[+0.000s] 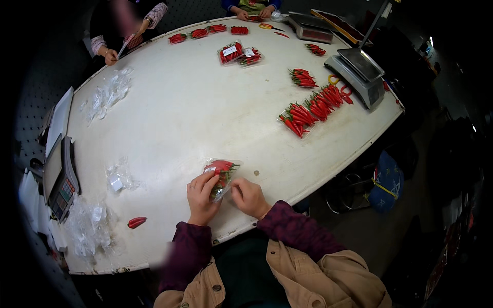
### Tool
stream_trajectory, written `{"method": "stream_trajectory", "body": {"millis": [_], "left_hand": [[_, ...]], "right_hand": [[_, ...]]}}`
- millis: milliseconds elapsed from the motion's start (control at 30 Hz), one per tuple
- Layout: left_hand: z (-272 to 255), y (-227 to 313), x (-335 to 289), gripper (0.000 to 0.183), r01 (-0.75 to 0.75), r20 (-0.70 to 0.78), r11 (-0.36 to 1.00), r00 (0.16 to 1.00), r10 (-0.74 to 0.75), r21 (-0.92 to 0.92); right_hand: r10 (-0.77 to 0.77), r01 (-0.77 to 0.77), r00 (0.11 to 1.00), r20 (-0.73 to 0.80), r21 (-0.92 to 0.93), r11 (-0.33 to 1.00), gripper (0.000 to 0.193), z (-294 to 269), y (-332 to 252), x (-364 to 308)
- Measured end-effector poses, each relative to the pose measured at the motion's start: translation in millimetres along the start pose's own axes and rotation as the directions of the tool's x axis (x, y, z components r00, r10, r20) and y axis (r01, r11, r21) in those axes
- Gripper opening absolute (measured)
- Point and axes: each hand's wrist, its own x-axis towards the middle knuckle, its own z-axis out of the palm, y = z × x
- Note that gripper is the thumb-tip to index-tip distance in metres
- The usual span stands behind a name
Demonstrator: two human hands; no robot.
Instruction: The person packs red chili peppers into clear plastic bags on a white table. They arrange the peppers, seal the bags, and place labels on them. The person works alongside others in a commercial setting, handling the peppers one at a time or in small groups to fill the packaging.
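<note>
Both hands (226, 197), crinkly clear chilli packet (222, 174)

glossy clear plastic bag of chillies (222, 177), matt white table (195, 118), brushed metal scale (357, 72).

Head camera looks steeply down; table (169, 118) close below.

Three scales (358, 72) are sitting on the table (179, 118). About twelve packs of red chillies (298, 117) are lying across it, one loose chilli (136, 222) near the edge, and four clear bag heaps (107, 94).
</note>
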Motion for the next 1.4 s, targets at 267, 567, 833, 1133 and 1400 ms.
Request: {"method": "stream_trajectory", "body": {"millis": [267, 567, 833, 1133, 1400], "left_hand": [[2.9, -5.7, -3.0, 0.05, -0.025, -0.024, 0.999, 0.999, 0.025, 0.02], [9.2, -3.8, -5.1, 0.046, -0.019, -0.028, 1.0, 0.999, 0.018, -0.017], [9.2, -5.5, -2.3, 0.044, -0.047, -0.036, 0.998, 0.998, 0.048, 0.034], [11.7, -19.6, -7.9, 0.044, 0.018, -0.163, 0.995, 0.987, -0.001, 0.1], [12.8, -4.7, -4.6, 0.044, -0.114, -0.01, 0.978, 0.993, 0.118, 0.172]], "right_hand": [[-0.047, 0.047, 0.999, -0.008, -0.002, 0.999, 0.012, 3.2, 2.4, 1.0], [-0.008, 0.009, 1.0, -0.02, 0.022, 1.0, 0.013, 1.4, 3.7, -4.8], [0.469, -0.492, 0.857, 0.214, 0.61, 0.621, 0.006, 9.5, 3.6, -9.9], [0.628, -0.714, 0.577, 0.522, 0.696, 0.077, 0.022, -2.0, 11.6, -7.1], [0.297, -0.688, 0.595, 0.747, 0.664, -0.291, 0.02, 11.7, 31.6, -11.4]]}}
